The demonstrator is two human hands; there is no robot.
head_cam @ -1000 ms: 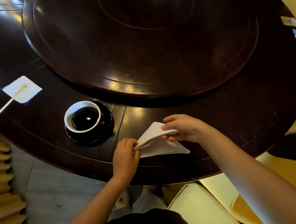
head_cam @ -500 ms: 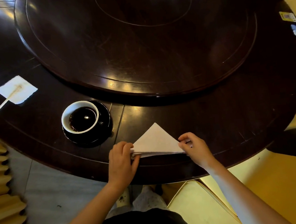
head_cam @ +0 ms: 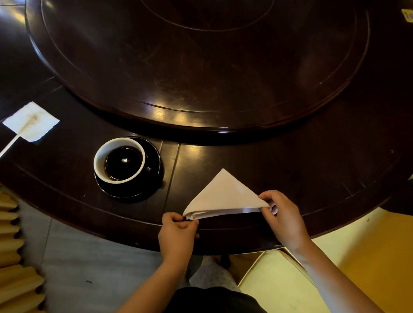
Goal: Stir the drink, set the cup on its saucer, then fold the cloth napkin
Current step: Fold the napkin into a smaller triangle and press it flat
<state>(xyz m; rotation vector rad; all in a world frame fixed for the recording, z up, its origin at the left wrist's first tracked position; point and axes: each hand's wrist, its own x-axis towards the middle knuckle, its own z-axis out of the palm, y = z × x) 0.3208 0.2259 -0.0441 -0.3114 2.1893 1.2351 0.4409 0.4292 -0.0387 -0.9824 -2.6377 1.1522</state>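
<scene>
A white cloth napkin (head_cam: 223, 195) lies folded into a triangle near the table's front edge, its tip pointing away from me. My left hand (head_cam: 177, 235) pinches its left corner and my right hand (head_cam: 285, 215) pinches its right corner. The near long edge is lifted a little off the wood. To the left, a cup (head_cam: 99, 163), white inside and filled with dark drink, stands on a black saucer (head_cam: 154, 177). A pale stirring stick (head_cam: 7, 150) rests at the far left, its tip on a stained paper napkin (head_cam: 43, 127).
The dark round table (head_cam: 322, 163) carries a large raised turntable (head_cam: 219, 58) behind the cup. Small packets (head_cam: 411, 16) lie at the far right edge. A yellow chair seat (head_cam: 275, 278) is below me, a pleated fabric (head_cam: 6, 265) at left.
My right hand brought the napkin's upper flap down and across to the right corner, flattening it into a triangle. My left hand kept hold of the left corner. Both hands now pinch the corners.
</scene>
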